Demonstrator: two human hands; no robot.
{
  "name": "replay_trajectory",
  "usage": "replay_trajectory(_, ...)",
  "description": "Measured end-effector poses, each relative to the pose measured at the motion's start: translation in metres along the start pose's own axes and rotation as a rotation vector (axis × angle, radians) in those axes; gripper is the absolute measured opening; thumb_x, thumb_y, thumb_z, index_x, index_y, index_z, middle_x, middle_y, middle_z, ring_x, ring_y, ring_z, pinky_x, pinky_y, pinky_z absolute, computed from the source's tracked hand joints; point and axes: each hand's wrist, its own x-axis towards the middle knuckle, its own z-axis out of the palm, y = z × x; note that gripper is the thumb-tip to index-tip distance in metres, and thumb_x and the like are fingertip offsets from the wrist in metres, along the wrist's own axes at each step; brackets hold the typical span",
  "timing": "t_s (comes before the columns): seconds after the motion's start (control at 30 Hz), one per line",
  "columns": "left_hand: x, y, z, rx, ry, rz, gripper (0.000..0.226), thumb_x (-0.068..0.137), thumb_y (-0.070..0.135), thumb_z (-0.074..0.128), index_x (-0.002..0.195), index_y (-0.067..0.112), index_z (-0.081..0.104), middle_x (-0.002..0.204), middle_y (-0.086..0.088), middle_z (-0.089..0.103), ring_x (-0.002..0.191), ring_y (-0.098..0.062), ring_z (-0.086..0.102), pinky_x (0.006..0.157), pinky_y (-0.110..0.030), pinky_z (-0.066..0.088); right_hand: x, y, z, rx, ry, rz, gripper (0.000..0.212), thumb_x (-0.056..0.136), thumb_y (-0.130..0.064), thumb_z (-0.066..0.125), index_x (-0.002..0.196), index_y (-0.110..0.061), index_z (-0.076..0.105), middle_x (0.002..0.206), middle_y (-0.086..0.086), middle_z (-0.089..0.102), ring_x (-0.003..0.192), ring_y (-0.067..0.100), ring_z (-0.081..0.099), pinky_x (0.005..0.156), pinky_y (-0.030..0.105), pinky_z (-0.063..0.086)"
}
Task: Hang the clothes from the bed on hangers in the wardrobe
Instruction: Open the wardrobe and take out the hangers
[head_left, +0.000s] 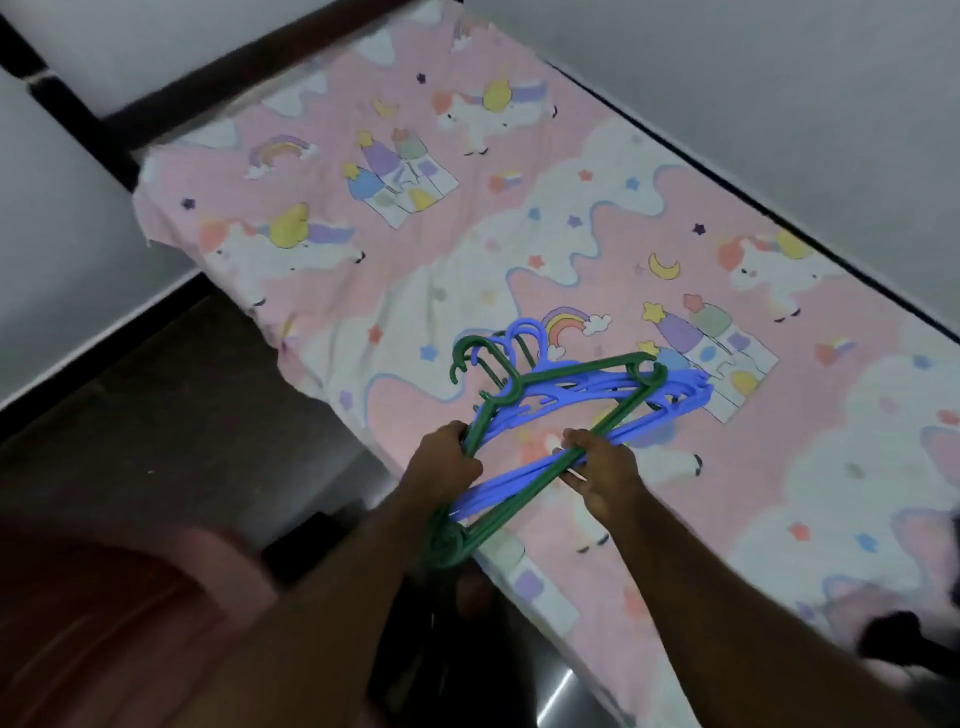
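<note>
The left hand (447, 462) is curled round one corner of a bundle of green and blue hangers (582, 389). The right hand (602, 470) grips the bottom bars. The hangers are above the bed's (467, 208) near edge, with open bed beyond and floor (156, 415) to the left. A dark, blurred shape (893, 642) is cut off at the right.

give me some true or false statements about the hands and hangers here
1. The left hand and the right hand both grip the hangers. True.
2. The hangers are all red. False: they are green and blue.
3. The bed sheet is pink with unicorns and rainbows. True.
4. A shirt already hangs on the hangers. False: they are bare.
5. The hangers lie flat on the floor. False: they are held up over the edge of the bed.
</note>
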Motion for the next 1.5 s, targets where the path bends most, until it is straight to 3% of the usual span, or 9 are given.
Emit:
replay_trajectory(0.3,0.211,-0.013,-0.032,0.017,0.121,0.009,0.036,0.079,0.01,0.065,0.114,0.005,0.06,0.106,-0.019,0.064,0.101,-0.035,0.06,0.075,-0.028,0.04,0.185,-0.043,0.119,-0.063,-0.056,-0.108,0.012,0.085,-0.004,0.071,0.085,-0.006,0.059,0.063,0.006,0.059,0.054,0.015,0.058,0.054,0.028,0.053)
replay_trajectory(0.43,0.254,-0.026,-0.028,-0.056,0.025,-0.015,0.044,0.079,0.016,0.072,0.119,0.007,0.055,0.103,-0.011,0.06,0.09,-0.026,0.057,0.072,-0.028,0.041,0.243,-0.038,0.135,-0.16,-0.064,-0.141,0.02,0.086,-0.017,0.075,0.091,-0.012,0.056,0.08,0.005,0.058,0.066,0.016,0.057,0.06,0.027,0.05)
replay_trajectory(0.57,0.269,-0.045,-0.01,-0.103,0.02,-0.054,0.052,0.075,0.016,0.072,0.12,0.013,0.046,0.105,-0.01,0.058,0.092,-0.027,0.057,0.071,-0.03,0.043,0.272,-0.019,0.13,-0.143,-0.101,-0.17,0.048,0.086,-0.024,0.075,0.124,-0.006,0.052,0.105,0.007,0.063,0.086,0.016,0.063,0.062,0.023,0.053)
replay_trajectory(0.7,0.263,-0.034,-0.01,-0.084,0.045,-0.087,0.057,0.076,0.033,0.079,0.117,0.014,0.044,0.106,-0.006,0.056,0.09,-0.022,0.056,0.069,-0.031,0.044,0.266,-0.024,0.126,-0.127,-0.206,-0.153,0.053,0.085,-0.04,0.074,0.123,-0.008,0.058,0.109,0.005,0.068,0.093,0.018,0.067,0.066,0.024,0.056)
replay_trajectory(0.83,0.228,-0.008,0.0,0.416,0.328,-0.014,0.081,0.079,0.053,0.071,0.137,0.009,0.036,0.13,-0.012,0.046,0.121,-0.033,0.045,0.097,-0.045,0.038,0.248,-0.024,0.097,-0.287,-0.268,-0.149,0.059,0.085,-0.055,0.066,0.126,-0.014,0.056,0.112,0.004,0.066,0.097,0.018,0.062,0.078,0.03,0.047)
replay_trajectory(0.97,0.169,0.015,0.042,0.388,0.585,0.383,0.063,0.084,0.045,0.056,0.132,0.004,0.05,0.121,-0.017,0.054,0.11,-0.038,0.052,0.092,-0.045,0.042,0.213,-0.001,0.035,-0.499,-0.218,-0.174,0.07,0.086,-0.051,0.068,0.139,-0.016,0.04,0.118,0.007,0.06,0.095,0.015,0.059,0.084,0.032,0.046)
replay_trajectory(1.17,0.067,0.012,0.22,0.307,0.134,0.555,0.055,0.082,0.04,0.042,0.12,0.005,0.06,0.114,-0.016,0.06,0.101,-0.037,0.06,0.083,-0.044,0.053,0.135,0.053,-0.111,-0.554,-0.187,-0.158,0.039,0.092,-0.02,0.066,0.128,-0.009,0.054,0.114,0.004,0.061,0.098,0.013,0.057,0.079,0.022,0.041)
replay_trajectory(1.3,-0.03,0.045,0.332,0.006,-0.177,0.452,0.048,0.084,0.03,0.049,0.126,0.006,0.056,0.119,-0.01,0.06,0.108,-0.022,0.058,0.092,-0.016,0.038,0.076,0.084,-0.239,-0.416,-0.013,-0.061,0.019,0.092,-0.006,0.053,0.103,-0.01,0.068,0.099,0.002,0.071,0.092,0.017,0.068,0.074,0.023,0.052)
replay_trajectory(1.5,-0.149,0.126,0.413,-0.148,-0.431,0.499,0.04,0.082,0.021,0.054,0.122,0.02,0.061,0.118,0.006,0.065,0.106,-0.008,0.061,0.092,-0.034,0.051,-0.035,0.071,-0.388,-0.132,0.28,-0.132,0.014,0.093,-0.006,0.057,0.095,-0.01,0.07,0.086,0.003,0.075,0.082,0.014,0.073,0.069,0.024,0.056)
